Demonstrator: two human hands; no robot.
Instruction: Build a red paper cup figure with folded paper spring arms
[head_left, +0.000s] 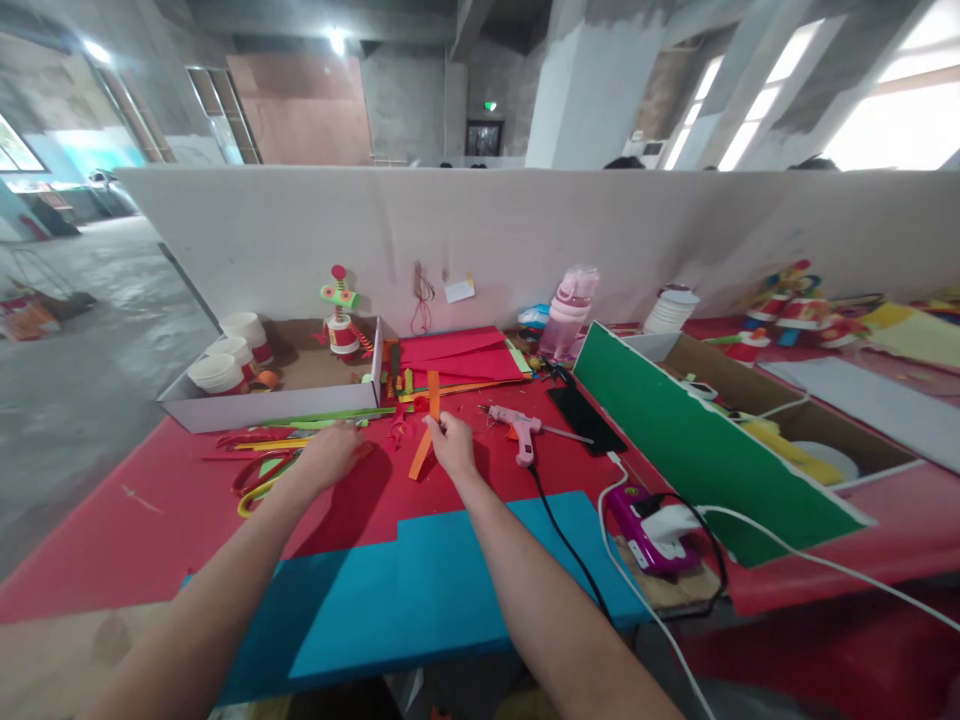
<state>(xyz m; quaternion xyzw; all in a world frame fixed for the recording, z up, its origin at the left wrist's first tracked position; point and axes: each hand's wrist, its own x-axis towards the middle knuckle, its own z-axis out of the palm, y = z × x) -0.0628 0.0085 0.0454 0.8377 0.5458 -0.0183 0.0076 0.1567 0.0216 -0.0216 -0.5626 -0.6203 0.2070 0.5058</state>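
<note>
Between thumb and fingers, my right hand (454, 445) pinches an orange paper strip (423, 456). The strip is bent, with one part rising above the hand and another slanting down to the left. My left hand (331, 455) is closed, low over the red table covering, and its fingertips are mostly hidden. Scissors (256, 498) with red and yellow handles lie just left of it, beside green paper strips (322, 416). To the right of my right hand, a pink glue gun (520, 430) rests on the table, its black cord running toward me.
A shallow box (270, 409) at left holds paper cups (217, 372) and a paper figure (343, 330). Blue sheets (450, 580) cover the front edge. At right are a phone (589, 420), a purple power strip (652, 535) with trailing cables, a pink bottle (570, 310) and a green-sided box (697, 445).
</note>
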